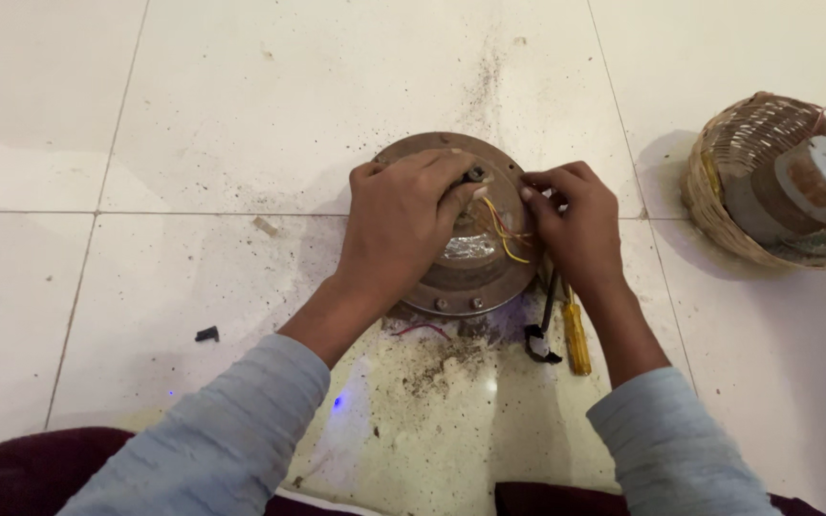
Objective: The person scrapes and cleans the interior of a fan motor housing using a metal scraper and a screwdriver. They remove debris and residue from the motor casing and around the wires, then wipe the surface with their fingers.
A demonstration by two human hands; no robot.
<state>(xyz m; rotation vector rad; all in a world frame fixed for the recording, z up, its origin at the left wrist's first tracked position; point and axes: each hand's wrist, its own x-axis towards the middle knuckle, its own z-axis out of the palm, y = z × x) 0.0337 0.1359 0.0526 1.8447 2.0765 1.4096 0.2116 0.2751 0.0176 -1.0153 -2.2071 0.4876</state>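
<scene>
I sit on the tiled floor with a round, rusty metal motor housing lying flat in front of me, near the middle of the view. My left hand lies over the housing from its 9 o'clock side, palm down, covering most of its left half. Its fingers curl inward and press together at a small dark part near the centre, at about 1 o'clock from my knuckles; I seem to pinch it, though my fingertips hide the contact.

My right hand comes in from the 3 o'clock side of the housing and rests against its rim. Its fingers are bent and closed toward my left fingertips, nearly touching them. Whether they grip one of the wires I cannot tell. The yellow and orange wires run out from the centre, between my two hands, curving toward 5 o'clock.

A yellow-handled screwdriver lies on the floor just under my right wrist, at 5 o'clock from the housing, with a black-handled tool beside it. A woven basket holding a grey motor part stands well apart at 3 o'clock. Dark grit is scattered at 6 o'clock.
</scene>
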